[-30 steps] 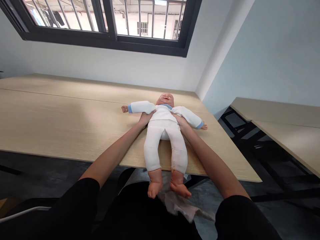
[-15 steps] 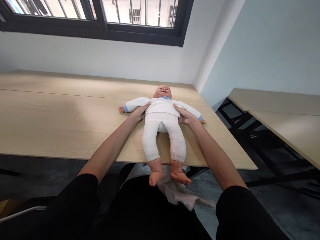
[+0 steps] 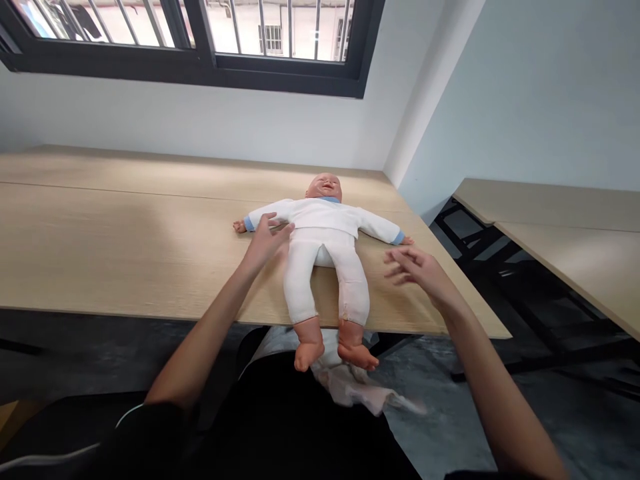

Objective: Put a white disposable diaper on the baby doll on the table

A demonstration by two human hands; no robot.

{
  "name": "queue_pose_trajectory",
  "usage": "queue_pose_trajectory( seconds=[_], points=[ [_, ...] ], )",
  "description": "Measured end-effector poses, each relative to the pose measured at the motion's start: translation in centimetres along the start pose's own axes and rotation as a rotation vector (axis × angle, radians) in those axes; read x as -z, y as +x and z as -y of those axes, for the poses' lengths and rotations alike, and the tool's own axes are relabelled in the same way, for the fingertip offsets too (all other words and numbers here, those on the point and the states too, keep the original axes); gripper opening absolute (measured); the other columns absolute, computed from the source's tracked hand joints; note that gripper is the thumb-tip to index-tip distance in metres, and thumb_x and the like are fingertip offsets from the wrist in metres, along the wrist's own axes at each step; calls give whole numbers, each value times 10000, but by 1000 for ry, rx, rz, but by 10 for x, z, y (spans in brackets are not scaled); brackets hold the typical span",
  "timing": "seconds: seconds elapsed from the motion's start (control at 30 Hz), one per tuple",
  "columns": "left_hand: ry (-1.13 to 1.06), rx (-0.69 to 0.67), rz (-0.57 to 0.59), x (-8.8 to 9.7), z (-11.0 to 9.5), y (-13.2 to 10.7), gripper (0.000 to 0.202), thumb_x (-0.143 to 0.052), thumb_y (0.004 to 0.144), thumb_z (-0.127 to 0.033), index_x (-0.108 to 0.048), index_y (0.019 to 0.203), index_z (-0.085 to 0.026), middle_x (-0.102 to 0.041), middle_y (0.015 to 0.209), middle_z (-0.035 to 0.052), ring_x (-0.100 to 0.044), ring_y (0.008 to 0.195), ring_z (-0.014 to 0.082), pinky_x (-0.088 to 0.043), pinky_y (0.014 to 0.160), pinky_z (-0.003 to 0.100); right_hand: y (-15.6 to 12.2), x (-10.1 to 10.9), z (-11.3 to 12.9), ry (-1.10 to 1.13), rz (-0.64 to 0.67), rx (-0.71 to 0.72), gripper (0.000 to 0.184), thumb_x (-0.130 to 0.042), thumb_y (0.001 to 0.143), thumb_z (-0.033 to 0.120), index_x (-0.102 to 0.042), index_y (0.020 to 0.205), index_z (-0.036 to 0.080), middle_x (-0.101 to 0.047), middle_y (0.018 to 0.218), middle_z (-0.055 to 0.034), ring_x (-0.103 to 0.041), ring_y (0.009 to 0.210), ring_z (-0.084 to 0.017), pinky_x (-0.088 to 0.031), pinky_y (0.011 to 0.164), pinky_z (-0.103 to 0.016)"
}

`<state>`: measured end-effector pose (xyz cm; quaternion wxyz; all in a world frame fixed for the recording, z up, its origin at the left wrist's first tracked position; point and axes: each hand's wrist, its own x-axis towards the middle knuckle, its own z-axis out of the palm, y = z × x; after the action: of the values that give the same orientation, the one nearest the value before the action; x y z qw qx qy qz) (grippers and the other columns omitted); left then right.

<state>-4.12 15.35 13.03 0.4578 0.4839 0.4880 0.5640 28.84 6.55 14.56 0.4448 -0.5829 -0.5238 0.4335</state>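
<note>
A baby doll (image 3: 325, 220) in a white top with blue collar and cuffs and white trousers lies on its back on the wooden table (image 3: 125, 247). Its head points to the wall, its arms are spread, and its bare feet hang past the near edge. To the doll's left side, close by its waist and sleeve, my left hand (image 3: 267, 241) is raised with fingers apart, holding nothing. My right hand (image 3: 411, 267) hovers off the doll's other side, below its cuff, fingers spread, slightly blurred and with nothing in them.
Pale cloth (image 3: 350, 387) lies over my lap beneath the doll's feet. A second table (image 3: 565, 233) with a dark frame stands to the right across a gap. Behind the table rise the wall (image 3: 200, 120) and a barred window (image 3: 285, 70).
Both hands have let go of the doll's sides. My left hand moved slightly left, and my right hand swung farther out to the right and nearer to me. The doll stays lying in place.
</note>
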Motion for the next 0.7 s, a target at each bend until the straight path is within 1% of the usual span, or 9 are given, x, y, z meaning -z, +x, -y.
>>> queue_pose_trajectory(
  seconds=[0.07,0.17,0.33,0.43,0.5,0.53,0.6,0.63,0.7],
  points=[
    [194,-216,-118,7,-6,-44,402,-790,780,-351,-611,1115,-218,-614,1209,79,-635,935,178,-517,794,266,-43,10,-10,-102,140,-1,411,-662,903,595,-671,862,186,-679,842,-72,-621,581,-139,-476,459,-218],
    [247,-315,-234,15,-6,-104,194,-650,889,-379,-606,997,-225,-629,1060,47,-594,832,147,-474,697,235,-98,11,-24,-265,310,-73,440,-608,917,641,-674,810,219,-628,701,-32,-534,494,-134,-377,423,-242],
    [256,-241,-230,26,8,-157,194,-621,904,-407,-585,864,-221,-556,754,-9,-496,627,126,-390,569,230,-157,-20,-32,-298,493,9,244,-634,941,540,-767,967,337,-732,1003,-32,-674,961,-241,-518,845,-362],
    [274,-187,-140,32,23,-180,206,-608,909,-403,-575,810,-225,-544,673,-25,-466,553,119,-379,535,233,-176,-39,-35,-93,692,-60,268,-571,988,516,-767,1077,356,-756,1028,-28,-699,999,-240,-505,956,-395],
    [311,-116,28,36,38,-196,248,-570,932,-405,-578,765,-223,-511,588,-34,-457,509,122,-380,516,234,-179,-45,-46,83,870,-143,335,-521,1014,516,-752,1131,305,-767,972,-52,-726,927,-231,-526,914,-384],
    [338,-88,137,37,45,-202,279,-544,945,-405,-583,742,-218,-522,574,-27,-483,512,129,-400,521,238,-175,-45,-55,148,897,-174,374,-506,1015,533,-745,1122,266,-765,924,-65,-731,860,-226,-540,858,-371],
    [409,-95,358,36,57,-211,277,-540,948,-391,-646,776,-201,-644,686,20,-609,641,163,-496,630,265,-161,-44,-81,157,747,-198,444,-511,986,588,-722,1011,199,-742,836,-79,-701,731,-214,-536,742,-343],
    [444,-114,458,35,61,-212,257,-555,944,-385,-689,845,-189,-710,821,54,-668,774,190,-537,740,292,-151,-42,-96,94,559,-185,462,-525,957,617,-693,932,187,-716,799,-75,-657,674,-203,-516,682,-328],
    [503,-139,623,31,66,-211,288,-598,934,-390,-726,1070,-171,-729,1139,103,-675,1074,242,-523,975,348,-130,-42,-128,-122,269,-148,422,-604,868,605,-655,830,187,-700,850,-100,-647,800,-244,-505,771,-366]
  ],
)
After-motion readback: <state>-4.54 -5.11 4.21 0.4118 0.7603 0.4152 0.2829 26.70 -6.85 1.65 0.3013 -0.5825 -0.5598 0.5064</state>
